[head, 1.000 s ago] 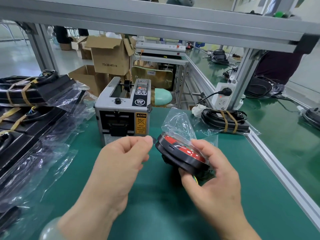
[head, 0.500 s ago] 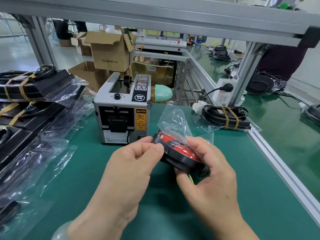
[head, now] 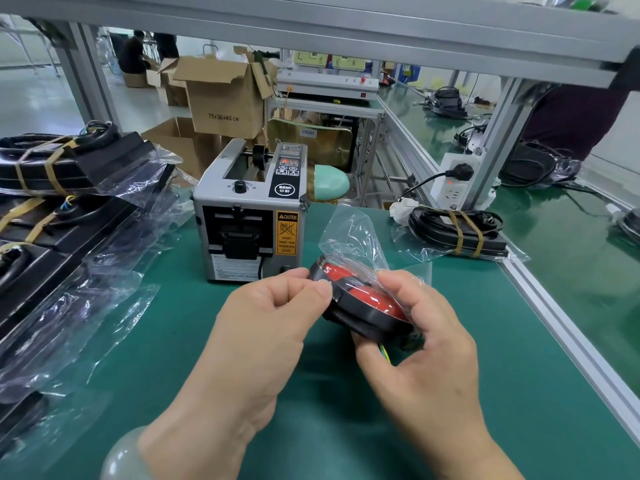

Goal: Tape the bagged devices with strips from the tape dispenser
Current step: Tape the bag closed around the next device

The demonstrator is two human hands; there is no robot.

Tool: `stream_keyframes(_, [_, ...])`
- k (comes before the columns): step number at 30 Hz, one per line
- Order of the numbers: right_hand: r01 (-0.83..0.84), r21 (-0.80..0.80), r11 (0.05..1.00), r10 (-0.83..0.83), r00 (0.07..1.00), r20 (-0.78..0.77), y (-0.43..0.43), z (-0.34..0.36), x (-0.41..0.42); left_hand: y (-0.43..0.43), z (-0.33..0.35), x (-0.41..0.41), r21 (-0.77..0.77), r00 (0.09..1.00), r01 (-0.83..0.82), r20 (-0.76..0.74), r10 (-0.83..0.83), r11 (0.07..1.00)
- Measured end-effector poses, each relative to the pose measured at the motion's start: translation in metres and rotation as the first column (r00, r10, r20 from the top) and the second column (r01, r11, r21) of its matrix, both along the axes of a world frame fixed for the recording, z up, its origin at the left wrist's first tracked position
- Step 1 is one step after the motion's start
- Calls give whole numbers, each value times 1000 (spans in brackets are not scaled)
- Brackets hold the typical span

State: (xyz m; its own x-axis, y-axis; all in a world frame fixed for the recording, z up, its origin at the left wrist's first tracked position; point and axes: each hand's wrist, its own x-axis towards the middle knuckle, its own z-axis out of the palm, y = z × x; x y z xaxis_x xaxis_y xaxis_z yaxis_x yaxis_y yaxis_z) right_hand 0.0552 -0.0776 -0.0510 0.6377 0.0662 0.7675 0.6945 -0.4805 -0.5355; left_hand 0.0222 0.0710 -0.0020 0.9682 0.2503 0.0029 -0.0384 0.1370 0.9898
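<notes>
**Left fingers meet the disc's near-left rim**

The right hand [head: 426,344] cradles the bagged device [head: 367,303] above the tabletop [head: 173,358], fingers [head: 398,282] curled over its red face and thumb beneath. The left hand [head: 263,327] lies directly to the disc's left, thumb and forefinger pinched together on the bag at the rim (whether a clear strip sits between them, I cannot tell). The disc is tilted, its left edge the higher. The bag's loose mouth stands up on the far side, so any sealing stroke probably runs away from the left fingertips. The tape dispenser [head: 249,220] stands just beyond the left hand, the nearer one for fetching a strip.
</notes>
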Motion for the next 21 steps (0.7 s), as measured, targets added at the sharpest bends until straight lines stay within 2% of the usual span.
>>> stream_keyframes(9, [6,9,1000,-6,1000,0,1,0,0,-2,-6,3,41,998,-59,32,58,997])
stream_keyframes(16, [5,14,1000,-5,1000,-5,1,1,-1,-4,-8,5,223,987,-150,94,132,963])
stream_keyframes(21, [3,25,1000,-3,1000,-14,2,1,-1,-3,-8,6,249,985,-165,87,147,954])
